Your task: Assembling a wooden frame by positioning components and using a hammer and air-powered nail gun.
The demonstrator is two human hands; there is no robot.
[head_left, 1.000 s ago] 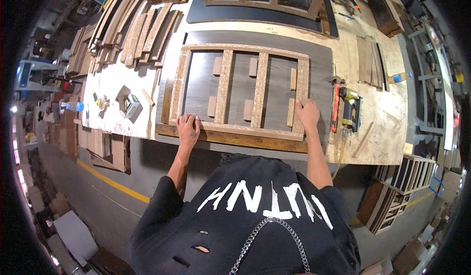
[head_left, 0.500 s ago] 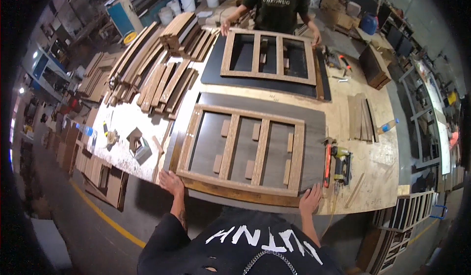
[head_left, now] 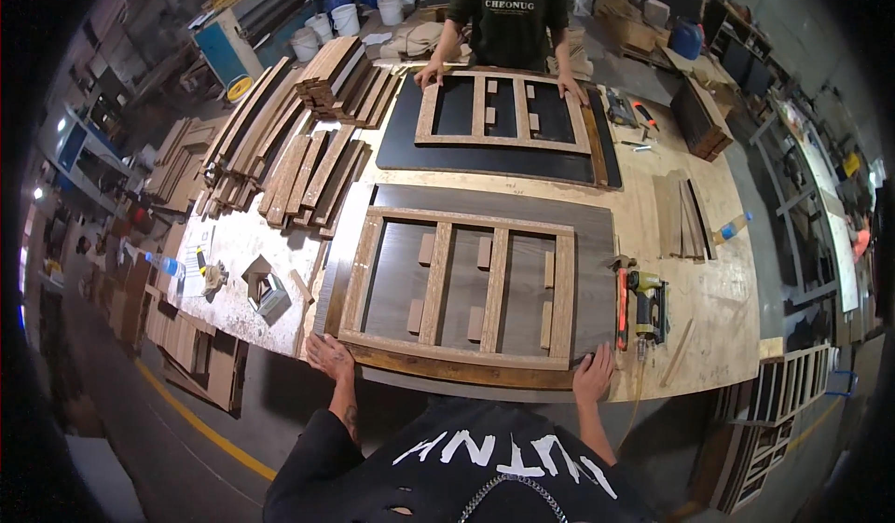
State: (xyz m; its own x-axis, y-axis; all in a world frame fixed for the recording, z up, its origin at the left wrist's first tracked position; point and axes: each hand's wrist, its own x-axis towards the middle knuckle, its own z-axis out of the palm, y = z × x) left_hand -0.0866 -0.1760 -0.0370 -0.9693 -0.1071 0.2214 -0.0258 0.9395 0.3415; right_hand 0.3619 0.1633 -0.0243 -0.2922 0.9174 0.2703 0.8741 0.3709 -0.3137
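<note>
A ladder-like wooden frame (head_left: pixel 438 341) with two inner bars lies on a grey wood-grain panel (head_left: pixel 587 262) before me. Small wooden blocks (head_left: pixel 484 254) sit against its bars, and a brown strip (head_left: pixel 466 371) runs along the near side. My left hand (head_left: pixel 333 360) is closed around the near left corner of the panel. At the near right corner, my right hand (head_left: pixel 593 374) grips the panel's edge, fingers on top and thumb partly hidden. Across the table, a co-worker's two hands rest on a similar frame (head_left: pixel 503 141) over a dark panel (head_left: pixel 401 150).
Stacked wooden strips (head_left: pixel 308 164) occupy the table's left side. A nail gun (head_left: pixel 646 304) with a hose and a hammer (head_left: pixel 622 290) lie right of my panel. Thin strips (head_left: pixel 688 220) and a bottle (head_left: pixel 732 227) are farther right. A metal box (head_left: pixel 268 292) stands at left.
The co-worker's frame has come down and shifted slightly over the dark panel, and their hands moved with it. My hands stay at the panel's near corners. The view has tilted slightly.
</note>
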